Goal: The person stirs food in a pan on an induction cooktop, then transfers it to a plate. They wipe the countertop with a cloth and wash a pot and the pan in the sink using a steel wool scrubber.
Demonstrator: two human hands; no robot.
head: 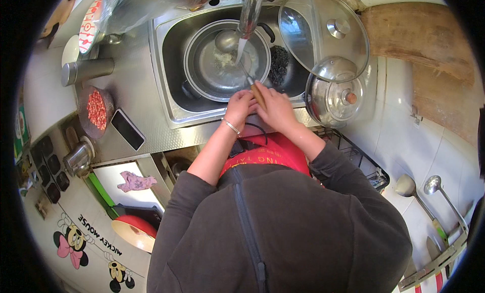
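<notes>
My right hand (277, 107) is closed around the wooden handle of a ladle (258, 97), whose metal shaft reaches over a large metal pot (189, 62) in the sink. Close beside it, my left hand (241, 108) has bent fingers at the pot's near rim; whether it grips anything is hidden. A round metal bowl (226, 41), perhaps the ladle's, lies in the pot's liquid near some pale bits (224, 60). Water runs from the faucet (251, 12) into the pot. Right of the pot, a dark mesh-like clump (278, 65) lies in the sink.
A large glass lid (314, 39) and a lidded glass pot (333, 99) stand at the sink's right edge. On the left counter are a bowl of red pieces (97, 110), a phone (128, 129) and a metal cylinder (88, 71). A wire rack (354, 156) is below right.
</notes>
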